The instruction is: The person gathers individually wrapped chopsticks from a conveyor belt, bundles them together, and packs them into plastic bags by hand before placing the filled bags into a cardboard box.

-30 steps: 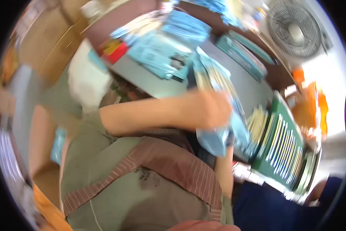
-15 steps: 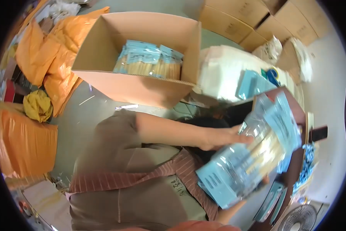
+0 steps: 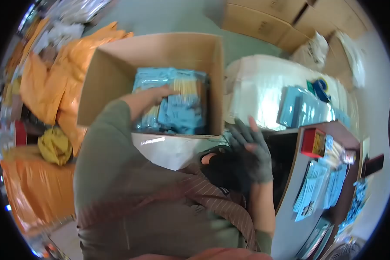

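My left hand (image 3: 162, 92) reaches into the open cardboard box (image 3: 151, 47). It is closed at the left edge of a clear packet of thin wooden sticks (image 3: 184, 102) with light blue printed ends; blur softens the fingers. More blue-topped packets (image 3: 151, 76) lie under and around it in the box. My right hand (image 3: 253, 151), in a grey glove that leaves some fingertips bare, hovers outside the box near its lower right corner. Its fingers are spread and nothing is in them.
Right of me, a table (image 3: 288, 212) bears blue packaging sleeves (image 3: 312, 184) and a red box (image 3: 313, 142). Behind it a white wrapped bundle (image 3: 255, 91) carries blue packs and a tape roll (image 3: 321, 89). Orange bags (image 3: 39, 190) crowd the left; cartons (image 3: 264, 26) stand behind.
The packets held over the table at the right are now in the box, where my left hand has moved. My right hand has come away with spread fingers. The view has shifted.
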Demonstrator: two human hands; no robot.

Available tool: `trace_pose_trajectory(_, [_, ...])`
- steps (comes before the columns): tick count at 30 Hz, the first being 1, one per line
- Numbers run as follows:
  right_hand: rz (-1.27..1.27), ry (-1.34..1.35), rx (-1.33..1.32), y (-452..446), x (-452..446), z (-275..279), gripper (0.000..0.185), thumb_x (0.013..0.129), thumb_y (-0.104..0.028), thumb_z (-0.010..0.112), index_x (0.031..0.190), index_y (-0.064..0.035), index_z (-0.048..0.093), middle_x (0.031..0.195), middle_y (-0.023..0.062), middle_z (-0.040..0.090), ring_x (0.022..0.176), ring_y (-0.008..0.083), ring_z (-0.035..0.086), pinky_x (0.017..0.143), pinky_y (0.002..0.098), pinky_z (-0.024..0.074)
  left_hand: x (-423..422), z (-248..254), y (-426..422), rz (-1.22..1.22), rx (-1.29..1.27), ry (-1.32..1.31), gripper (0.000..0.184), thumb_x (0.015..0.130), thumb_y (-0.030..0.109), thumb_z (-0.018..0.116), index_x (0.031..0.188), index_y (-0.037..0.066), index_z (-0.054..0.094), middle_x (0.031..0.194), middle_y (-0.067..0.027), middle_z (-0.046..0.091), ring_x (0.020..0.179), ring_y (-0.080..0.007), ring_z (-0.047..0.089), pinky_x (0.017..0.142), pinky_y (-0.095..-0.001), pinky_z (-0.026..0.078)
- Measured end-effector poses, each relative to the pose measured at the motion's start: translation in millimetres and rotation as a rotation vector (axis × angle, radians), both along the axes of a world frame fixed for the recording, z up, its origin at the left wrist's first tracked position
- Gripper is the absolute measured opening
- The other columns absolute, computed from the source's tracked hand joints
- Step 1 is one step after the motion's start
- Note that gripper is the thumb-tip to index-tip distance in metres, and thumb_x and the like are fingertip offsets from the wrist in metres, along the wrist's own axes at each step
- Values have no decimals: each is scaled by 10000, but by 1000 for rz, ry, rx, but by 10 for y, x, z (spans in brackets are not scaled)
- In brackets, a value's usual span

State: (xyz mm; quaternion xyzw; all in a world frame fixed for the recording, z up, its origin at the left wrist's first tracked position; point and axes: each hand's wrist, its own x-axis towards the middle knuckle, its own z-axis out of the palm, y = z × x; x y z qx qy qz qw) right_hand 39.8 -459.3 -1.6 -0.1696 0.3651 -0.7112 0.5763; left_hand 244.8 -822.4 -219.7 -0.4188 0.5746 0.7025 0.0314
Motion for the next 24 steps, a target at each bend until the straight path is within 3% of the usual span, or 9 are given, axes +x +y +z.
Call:
trace_pose_trajectory(1, [-111,93,40,316,-83,17,819,795,-147,619,1493,-20,212,1477,225,328,1336,344,391,1079,462,363,-179,-244,110,-15,-485,-149,539,785,288,768,1194,-15,588,1130,-99,644,974,-187,611,822,-385,517])
trace_pose_trajectory(4, [-369,243,227,1509,-163,-90,775,789,-143,631,1466,-2,282,1441,220,389,1286,329,457,1050,444,400,-190,-1746,-417,-92,-462,-407,534,759,322,776,1177,36,606,1120,-122,636,981,-218,581,806,-385,497])
trace_pose_trajectory(5, [-482,278,315,1900,-76,-162,753,793,-134,628,1457,3,302,1426,217,411,1267,320,480,1036,430,416,42,-1848,-629,-284,-529,-85,509,813,379,716,1167,33,599,1183,-143,609,1002,-239,571,851,-387,477])
trace_pose_trajectory(8, [-866,439,808,2772,623,-269,403,875,-146,614,1250,-10,556,1110,116,652,976,197,639,836,305,494,-693,-1311,-1032,-356,-874,-226,481,847,343,666,1196,26,571,1204,-143,592,1034,-243,562,878,-386,467])
trace_pose_trajectory(10, [-1169,1146,1394,3232,1162,-441,126,924,-77,540,996,-34,634,742,49,626,675,131,590,654,272,476,-1558,-829,-1135,-234,-1046,-101,464,870,319,633,1216,21,552,1218,-143,580,1056,-246,555,896,-385,460])
trace_pose_trajectory(15, [-2009,1016,2148,4766,2203,-924,312,929,-147,552,1192,21,554,1159,195,587,1052,305,575,940,368,440,-2719,1810,964,-47,-1179,615,422,927,259,550,1264,8,505,1254,-144,551,1109,-252,539,941,-384,444])
trace_pose_trajectory(21, [-1558,380,2293,5586,2372,-765,623,914,-379,578,1333,58,433,1326,256,502,1198,400,489,1057,425,354,-2055,2487,5457,-1524,-631,730,536,934,276,574,1356,-14,417,1361,-183,469,1264,-306,443,1047,-399,358])
trace_pose_trajectory(22, [-1660,514,2000,5656,2311,-643,656,898,-414,589,1352,31,422,1350,246,482,1235,373,466,1071,431,341,-1922,1973,6141,-1569,-218,895,641,900,322,631,1380,-21,379,1403,-221,419,1314,-337,401,1070,-404,336])
trace_pose_trajectory(24, [-847,1398,2487,6289,2334,-1431,689,888,-436,595,1383,-2,393,1374,227,459,1265,338,446,1072,440,346,-1681,1754,7526,-1651,-157,1045,806,871,408,659,1364,-123,307,1409,-313,360,1343,-371,355,1090,-401,313])
